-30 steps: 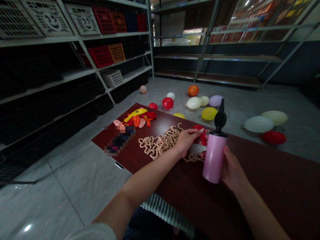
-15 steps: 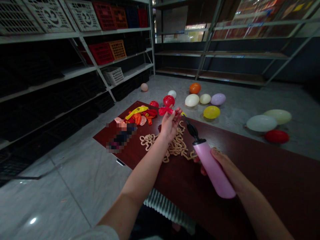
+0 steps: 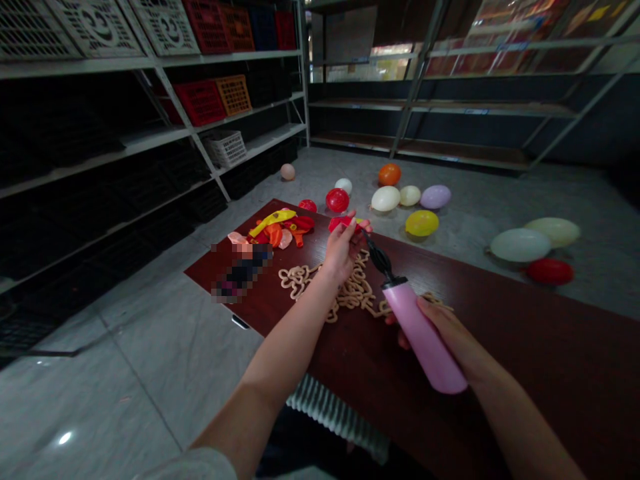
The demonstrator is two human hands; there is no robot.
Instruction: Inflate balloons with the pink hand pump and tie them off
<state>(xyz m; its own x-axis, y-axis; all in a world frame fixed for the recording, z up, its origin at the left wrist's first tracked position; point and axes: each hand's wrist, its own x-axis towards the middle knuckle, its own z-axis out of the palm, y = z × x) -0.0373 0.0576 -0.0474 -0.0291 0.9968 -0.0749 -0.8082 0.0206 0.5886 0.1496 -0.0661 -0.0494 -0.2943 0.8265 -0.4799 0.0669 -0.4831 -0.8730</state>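
The left hand is pinching a limp red balloon between thumb and fingertips, holding it up over the tabletop. The right hand is wrapping around a pink pump, thumb lying along the near side and fingertips showing past the far side. The pump is tilting, its black nozzle pointing up and leftward from the right hand to the fingers of the left. The nozzle's tip is meeting the left hand right at the balloon; whether it is sitting inside the balloon's neck, I cannot tell, as the fingers are covering that spot.

Below the left hand and partly behind its wrist, a heap of tan curly strands is lying on the tabletop, a few strands reaching behind the right hand. To the left of the left hand, a pile of uninflated balloons in yellow, orange, red and pink is resting, with a blurred dark object lying just nearer.

Beyond the left hand, an inflated red balloon is resting on the floor. Farther out beyond the right hand, a yellow balloon and a lavender balloon are lying there too.
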